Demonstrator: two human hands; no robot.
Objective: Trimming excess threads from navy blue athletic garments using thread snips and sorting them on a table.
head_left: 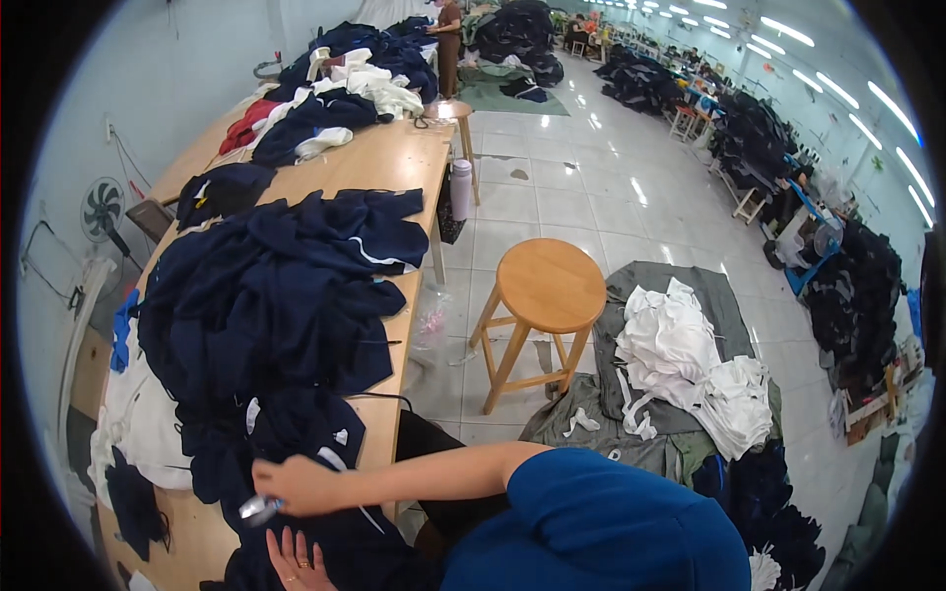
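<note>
My right hand [301, 485] is closed around a small shiny silver tool [259, 509]; its exact kind is too blurred to tell. It hovers over a navy garment [370, 552] at the table's near end. Just below it, my left hand [296, 563] rests flat on the same dark cloth with fingers apart, a ring on one of them. White strips and a small white tag [341, 436] show on the navy fabric beside my right hand. Beyond lies a large heap of navy garments [281, 286].
A wooden table [325, 167] runs away along the left wall, with mixed clothes at its far end. Right of it stand a wooden stool [550, 284] and a pile of white garments [680, 345] on grey cloth. A fan [102, 209] is by the wall.
</note>
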